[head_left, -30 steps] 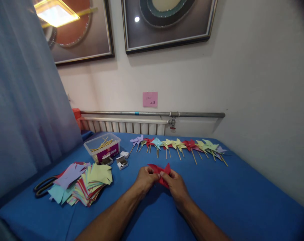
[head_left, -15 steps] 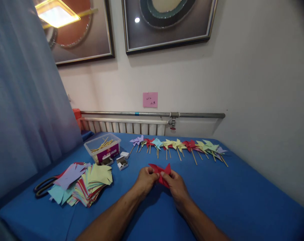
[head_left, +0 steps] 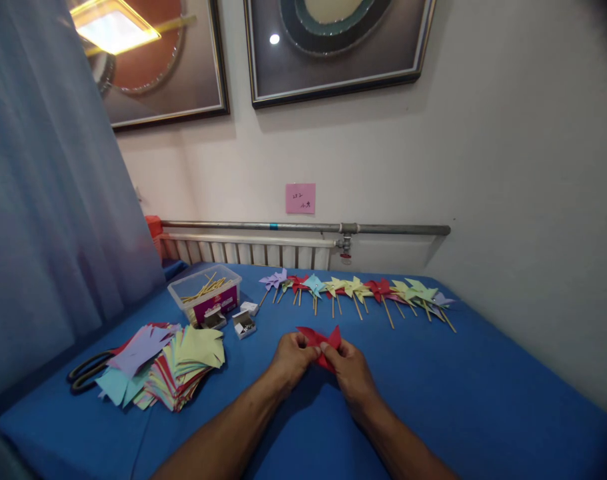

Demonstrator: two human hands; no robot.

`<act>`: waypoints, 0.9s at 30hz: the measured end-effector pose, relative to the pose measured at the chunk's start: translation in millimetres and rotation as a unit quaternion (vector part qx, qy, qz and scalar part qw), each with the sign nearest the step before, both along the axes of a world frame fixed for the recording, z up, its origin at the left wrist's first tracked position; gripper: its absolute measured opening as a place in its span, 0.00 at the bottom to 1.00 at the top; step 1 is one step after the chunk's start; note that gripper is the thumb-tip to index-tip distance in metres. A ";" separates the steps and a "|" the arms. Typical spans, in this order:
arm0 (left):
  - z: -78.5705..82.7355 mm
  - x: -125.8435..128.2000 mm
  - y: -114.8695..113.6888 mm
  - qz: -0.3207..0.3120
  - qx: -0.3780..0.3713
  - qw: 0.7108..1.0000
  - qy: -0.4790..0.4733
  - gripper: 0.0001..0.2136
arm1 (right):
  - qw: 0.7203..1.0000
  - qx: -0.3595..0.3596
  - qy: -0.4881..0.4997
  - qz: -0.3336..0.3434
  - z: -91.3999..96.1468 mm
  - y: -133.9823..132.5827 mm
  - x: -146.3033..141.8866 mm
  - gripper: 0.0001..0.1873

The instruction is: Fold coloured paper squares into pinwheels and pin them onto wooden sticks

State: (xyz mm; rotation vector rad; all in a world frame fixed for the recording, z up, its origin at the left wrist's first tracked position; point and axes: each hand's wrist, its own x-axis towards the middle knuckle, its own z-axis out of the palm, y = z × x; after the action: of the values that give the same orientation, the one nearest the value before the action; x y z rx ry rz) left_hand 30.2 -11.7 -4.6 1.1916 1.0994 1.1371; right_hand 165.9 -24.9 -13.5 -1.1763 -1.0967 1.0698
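Note:
Both hands meet over the blue table [head_left: 458, 400], pinching a red paper pinwheel [head_left: 319, 337] between them. My left hand [head_left: 292, 358] grips its left side with closed fingers. My right hand [head_left: 349, 369] holds the right side, fingertips pressed at the paper's middle. The pinwheel's red points stick out above my fingers; its lower part is hidden behind my right hand.
A row of finished pinwheels on sticks [head_left: 358, 290] lies along the far edge. A clear box of wooden sticks [head_left: 206, 291] and small pin boxes [head_left: 244, 323] sit left of centre. Stacked cut coloured paper [head_left: 171, 363] and scissors [head_left: 87, 370] lie at the left, beside a curtain [head_left: 43, 220].

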 end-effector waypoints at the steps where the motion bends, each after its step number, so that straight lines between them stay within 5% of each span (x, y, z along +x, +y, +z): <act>1: -0.4 -0.4 0.4 0.004 -0.001 1.000 0.004 0.14 | 1.000 0.000 0.005 0.004 0.1 -0.3 -0.1 0.19; 27: 7.6 2.3 -3.0 0.016 -0.016 1.000 -0.012 0.14 | 1.000 -0.012 0.018 0.013 6.4 -0.8 2.9 0.12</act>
State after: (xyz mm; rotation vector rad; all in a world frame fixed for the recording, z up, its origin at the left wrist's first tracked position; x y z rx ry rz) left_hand 32.5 -14.6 3.0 1.1356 1.1178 1.1524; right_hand 168.8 -25.7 -7.1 -1.1606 -1.0770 1.1222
